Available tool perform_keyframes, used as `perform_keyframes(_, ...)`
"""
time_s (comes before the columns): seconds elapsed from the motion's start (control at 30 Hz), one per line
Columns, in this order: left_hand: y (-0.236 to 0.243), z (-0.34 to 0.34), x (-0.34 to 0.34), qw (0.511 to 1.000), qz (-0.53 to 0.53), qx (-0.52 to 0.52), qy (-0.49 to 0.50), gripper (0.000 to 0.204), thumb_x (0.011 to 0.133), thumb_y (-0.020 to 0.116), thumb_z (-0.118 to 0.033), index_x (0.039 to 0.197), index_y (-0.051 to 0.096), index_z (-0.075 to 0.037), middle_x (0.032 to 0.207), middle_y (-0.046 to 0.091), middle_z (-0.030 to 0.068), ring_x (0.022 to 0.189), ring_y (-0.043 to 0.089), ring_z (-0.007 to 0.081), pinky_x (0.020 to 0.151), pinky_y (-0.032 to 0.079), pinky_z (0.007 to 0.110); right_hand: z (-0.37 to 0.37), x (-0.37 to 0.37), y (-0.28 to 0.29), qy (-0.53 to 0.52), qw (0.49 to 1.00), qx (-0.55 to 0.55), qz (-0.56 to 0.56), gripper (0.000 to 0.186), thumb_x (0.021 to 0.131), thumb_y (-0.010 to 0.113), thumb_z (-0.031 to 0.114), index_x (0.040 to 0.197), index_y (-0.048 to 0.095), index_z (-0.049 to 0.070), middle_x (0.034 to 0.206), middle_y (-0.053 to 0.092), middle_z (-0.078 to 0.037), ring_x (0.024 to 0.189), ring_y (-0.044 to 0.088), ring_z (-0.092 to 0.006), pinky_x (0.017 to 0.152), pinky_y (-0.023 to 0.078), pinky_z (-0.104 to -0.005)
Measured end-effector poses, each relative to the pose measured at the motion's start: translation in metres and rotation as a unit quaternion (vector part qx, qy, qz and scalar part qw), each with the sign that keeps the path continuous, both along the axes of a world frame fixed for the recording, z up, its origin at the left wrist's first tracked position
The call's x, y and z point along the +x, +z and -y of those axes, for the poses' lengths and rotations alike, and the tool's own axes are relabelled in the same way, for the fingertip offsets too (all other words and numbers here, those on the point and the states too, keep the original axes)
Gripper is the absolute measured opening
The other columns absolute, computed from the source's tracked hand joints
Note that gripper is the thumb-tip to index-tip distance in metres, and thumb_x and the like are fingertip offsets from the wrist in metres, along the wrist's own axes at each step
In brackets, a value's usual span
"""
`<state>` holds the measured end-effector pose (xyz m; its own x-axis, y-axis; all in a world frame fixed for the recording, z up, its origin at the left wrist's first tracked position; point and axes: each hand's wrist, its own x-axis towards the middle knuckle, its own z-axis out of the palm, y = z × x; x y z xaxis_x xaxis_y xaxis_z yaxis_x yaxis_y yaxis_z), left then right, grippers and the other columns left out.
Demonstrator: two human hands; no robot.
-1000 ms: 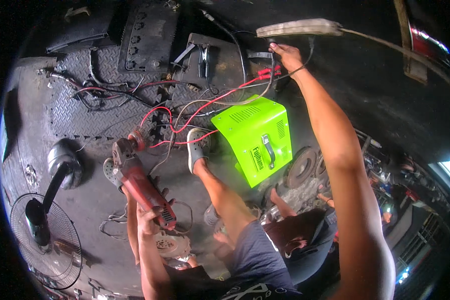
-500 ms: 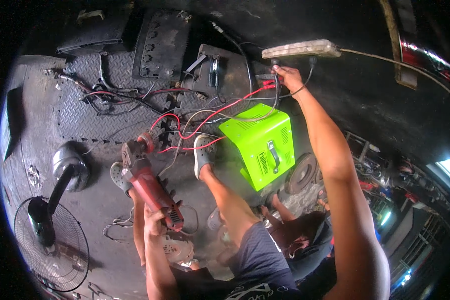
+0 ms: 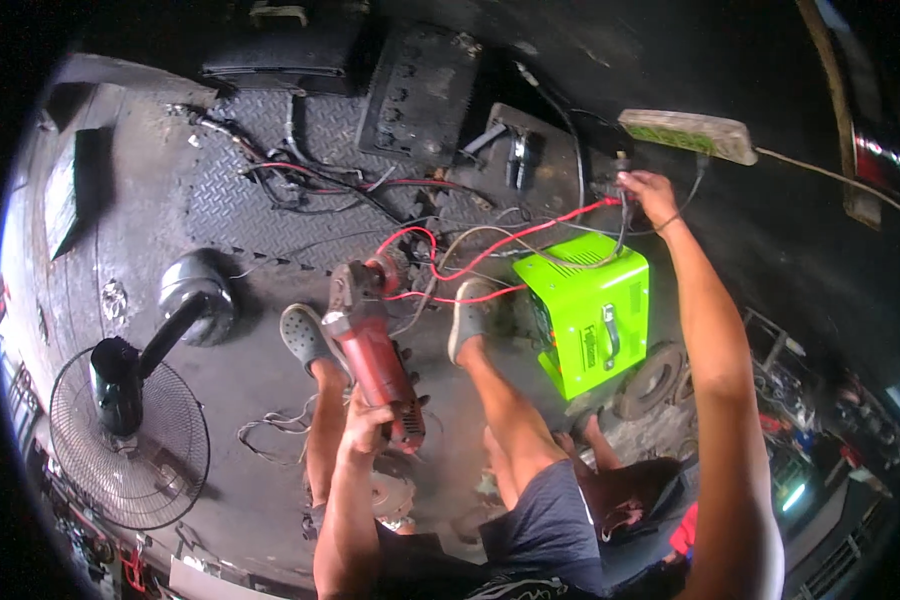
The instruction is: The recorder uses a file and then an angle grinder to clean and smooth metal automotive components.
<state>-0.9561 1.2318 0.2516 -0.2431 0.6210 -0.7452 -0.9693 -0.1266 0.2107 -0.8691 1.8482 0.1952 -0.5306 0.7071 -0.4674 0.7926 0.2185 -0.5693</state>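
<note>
My left hand (image 3: 370, 418) is closed around the rear body of a red and grey angle grinder (image 3: 375, 365), which carries a round wire-brush-like head (image 3: 386, 272) at its far end. My right arm is stretched forward to the right. Its hand (image 3: 653, 197) pinches a plug (image 3: 623, 160) on a dark cord, with the tip pointing away from me. Just beyond the plug lies a long, dirty power strip (image 3: 688, 136); a small gap shows between them. Another cord is plugged into the strip's right part. Below my right hand stands a bright green welding-machine-like box (image 3: 595, 325) with a black handle.
Red cables (image 3: 500, 248) run from the green box across the floor. A standing fan (image 3: 130, 435) is at the left. Textured mats (image 3: 230, 200), a black battery-like block (image 3: 420, 95) and loose cables lie ahead. A round metal disc (image 3: 650, 380) and a seated person (image 3: 620, 490) are at the right.
The whole view has shifted, so things sit farther right. The plug in my right hand has moved from against the power strip to slightly apart from it. My left hand keeps the grinder.
</note>
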Motion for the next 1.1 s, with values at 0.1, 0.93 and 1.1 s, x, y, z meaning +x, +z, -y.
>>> perform_keyframes(0.1, 0.001, 0.004, 0.001, 0.998, -0.05, 0.007, -0.029, 0.076, 0.07, 0.085, -0.025, 0.134, 0.05, -0.002, 0.109, 0.069, 0.0137, 0.092, 0.07, 0.0277, 0.093, 0.056, 0.047, -0.003, -0.008, 0.005, -0.013, 0.999, 0.025, 0.02, 0.034, 0.093, 0.074, 0.036, 0.092, 0.078, 0.003, 0.08, 0.071, 0.0, 0.069, 0.059, -0.0098, 0.066, 0.046, -0.0271)
perform_keyframes(0.93, 0.002, -0.004, -0.004, 0.999, -0.024, -0.022, -0.033, 0.09, 0.067, 0.072, -0.002, 0.15, 0.036, 0.0, 0.144, 0.051, 0.0175, 0.108, 0.064, 0.0303, 0.093, 0.057, 0.056, 0.022, -0.015, 0.012, -0.135, 0.987, -0.006, -0.091, 0.029, 0.097, 0.07, 0.033, 0.093, 0.069, 0.004, 0.082, 0.069, -0.002, 0.071, 0.059, -0.0099, 0.059, 0.048, -0.03)
perform_keyframes(1.1, -0.003, -0.001, -0.004, 0.998, 0.006, -0.034, -0.052, 0.081, 0.069, 0.075, -0.003, 0.143, 0.041, 0.002, 0.1, 0.065, 0.0135, 0.088, 0.068, 0.0293, 0.094, 0.056, 0.057, 0.036, -0.019, 0.016, -0.154, 0.978, 0.04, -0.133, 0.028, 0.096, 0.071, 0.033, 0.083, 0.061, 0.01, 0.074, 0.061, 0.0, 0.068, 0.054, -0.0114, 0.062, 0.043, -0.0291)
